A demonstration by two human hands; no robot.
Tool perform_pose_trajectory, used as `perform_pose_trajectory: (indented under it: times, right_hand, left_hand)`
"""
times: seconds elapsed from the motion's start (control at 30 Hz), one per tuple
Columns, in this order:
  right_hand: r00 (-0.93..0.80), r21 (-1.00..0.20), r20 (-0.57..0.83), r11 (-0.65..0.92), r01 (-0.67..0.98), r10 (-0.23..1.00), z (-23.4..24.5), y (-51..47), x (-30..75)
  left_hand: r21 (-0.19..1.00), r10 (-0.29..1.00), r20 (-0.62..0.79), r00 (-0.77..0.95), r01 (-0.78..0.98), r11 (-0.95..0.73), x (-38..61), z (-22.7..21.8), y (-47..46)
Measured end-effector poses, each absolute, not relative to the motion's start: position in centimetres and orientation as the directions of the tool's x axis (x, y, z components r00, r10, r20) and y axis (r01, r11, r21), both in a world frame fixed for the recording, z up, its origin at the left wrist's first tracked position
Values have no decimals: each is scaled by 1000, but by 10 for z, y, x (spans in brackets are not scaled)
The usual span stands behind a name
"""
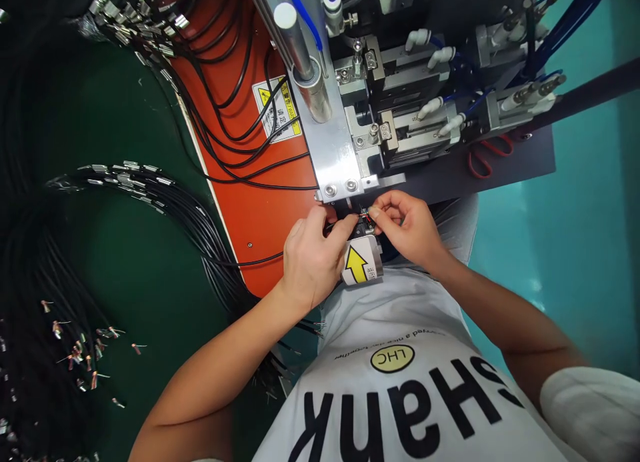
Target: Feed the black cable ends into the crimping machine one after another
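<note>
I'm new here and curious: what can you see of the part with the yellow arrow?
The arrow-marked part sits at the near end of the machine, close to the person's white shirt. Its face carries a white label with a black-edged yellow arrow pointing away from the person and small dark characters beside it. Its right side looks like bare metal. The left hand borders its left edge; whether they touch, I can't tell.

Black cable; wires (partly red, apparently).
</note>
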State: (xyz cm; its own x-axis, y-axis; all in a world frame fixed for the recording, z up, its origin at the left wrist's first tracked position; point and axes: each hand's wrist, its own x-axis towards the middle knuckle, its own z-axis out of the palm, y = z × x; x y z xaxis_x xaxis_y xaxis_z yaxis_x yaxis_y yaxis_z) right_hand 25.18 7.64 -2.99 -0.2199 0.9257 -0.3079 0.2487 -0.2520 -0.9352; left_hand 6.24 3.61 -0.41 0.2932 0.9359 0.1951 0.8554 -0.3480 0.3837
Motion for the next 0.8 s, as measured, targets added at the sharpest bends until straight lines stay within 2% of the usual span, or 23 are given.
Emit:
perform_pose_trajectory:
  times: [0.1,0.23,0.33,0.63,0.8]
  right_hand:
    - [-220,-943,-304,-260,205,927,-28,78,256]
    - [-167,-948,-162,-107,300,972,-22,78,254]
    - [-169,-943,-131,-70,326,977,-25,76,248]
    - [-205,-934,-354,-336,119,913,-41,73,244]
    - [-204,-935,-352,-333,121,914,-33,78,252]
  left_hand:
    - [458,939,187,290,819,-344,59,-6,36]
    - [483,942,178,286,808,-336,58,-7,35]
    - [495,946,169,278,806,-325,59,-6,35]
    - [480,942,163,294,810,-336,58,-5,36]
    - [495,958,153,243,820,-287,60,0,34]
